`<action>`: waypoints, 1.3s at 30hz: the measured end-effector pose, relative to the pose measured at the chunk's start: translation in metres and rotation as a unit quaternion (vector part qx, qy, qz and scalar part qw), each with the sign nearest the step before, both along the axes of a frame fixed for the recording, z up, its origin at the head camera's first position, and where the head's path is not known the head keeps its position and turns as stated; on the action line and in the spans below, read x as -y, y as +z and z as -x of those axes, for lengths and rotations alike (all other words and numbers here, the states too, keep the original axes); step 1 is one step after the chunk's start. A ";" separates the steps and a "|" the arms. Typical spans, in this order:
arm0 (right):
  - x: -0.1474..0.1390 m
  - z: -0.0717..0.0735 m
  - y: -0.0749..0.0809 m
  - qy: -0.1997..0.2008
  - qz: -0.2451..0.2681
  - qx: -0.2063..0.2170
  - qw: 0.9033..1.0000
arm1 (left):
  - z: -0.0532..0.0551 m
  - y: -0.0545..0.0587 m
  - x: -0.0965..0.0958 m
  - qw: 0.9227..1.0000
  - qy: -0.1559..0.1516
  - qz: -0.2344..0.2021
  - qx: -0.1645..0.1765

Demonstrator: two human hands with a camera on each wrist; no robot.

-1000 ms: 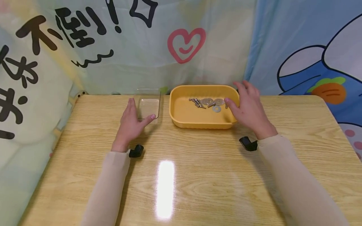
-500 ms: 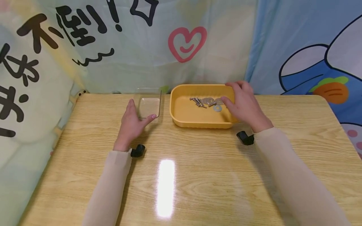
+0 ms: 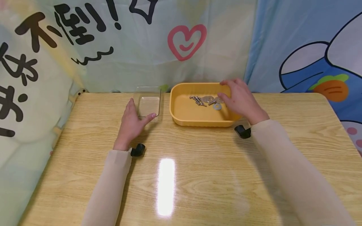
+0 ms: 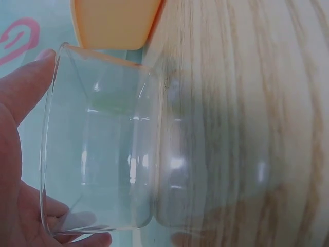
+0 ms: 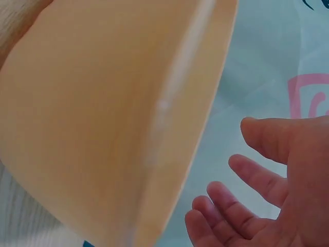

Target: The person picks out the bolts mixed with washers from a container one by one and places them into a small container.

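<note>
A clear square box (image 3: 149, 106) stands at the table's back edge, left of a yellow tray (image 3: 198, 123). My left hand (image 3: 130, 127) holds this box by its sides, with the thumb at the rim and the fingers round the opposite side in the left wrist view. Inside the tray lie several small metal screws (image 3: 198, 100) and several flat washers (image 3: 217, 106). Over the tray's right end hovers my right hand (image 3: 241, 100), fingers spread and loosely bent, holding nothing. In the right wrist view those fingers are apart from the tray wall (image 5: 92, 113).
The wood-grain table (image 3: 198, 175) extends in front of both containers, with a bright light reflection on it. Directly behind the table hangs a printed curtain (image 3: 220, 47). A small black camera (image 3: 137, 150) sits at the left wrist, another black camera (image 3: 242, 132) at the right.
My right hand has moved left, from the tray's right rim to above its inside. The left hand stays at the clear box, and the tray's contents lie as before.
</note>
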State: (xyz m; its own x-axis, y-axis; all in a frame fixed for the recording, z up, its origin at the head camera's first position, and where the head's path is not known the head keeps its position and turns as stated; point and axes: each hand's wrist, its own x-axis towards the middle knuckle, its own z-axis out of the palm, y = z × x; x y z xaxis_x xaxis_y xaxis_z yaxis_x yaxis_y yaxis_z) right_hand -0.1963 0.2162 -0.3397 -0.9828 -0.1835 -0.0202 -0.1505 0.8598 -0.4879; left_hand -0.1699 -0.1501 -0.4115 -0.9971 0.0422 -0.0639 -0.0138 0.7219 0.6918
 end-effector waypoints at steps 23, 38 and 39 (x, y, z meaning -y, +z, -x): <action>0.013 0.023 -0.031 0.034 -0.051 0.052 0.997 | 0.000 0.001 0.002 1.000 0.000 -0.004 -0.002; 0.014 0.026 -0.042 0.043 -0.072 0.060 0.995 | 0.001 -0.002 0.001 1.000 0.000 -0.003 -0.004; 0.014 0.027 -0.043 0.042 -0.074 0.059 0.995 | 0.001 -0.002 0.001 1.000 0.000 -0.003 -0.004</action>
State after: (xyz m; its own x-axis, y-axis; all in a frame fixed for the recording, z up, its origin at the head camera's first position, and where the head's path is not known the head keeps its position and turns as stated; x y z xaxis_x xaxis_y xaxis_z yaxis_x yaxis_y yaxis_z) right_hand -0.2231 0.2018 -0.3823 -0.9530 -0.2522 -0.1676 -0.1748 0.9102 -0.3755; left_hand -0.1709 -0.1511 -0.4132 -0.9975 0.0417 -0.0565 -0.0094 0.7180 0.6960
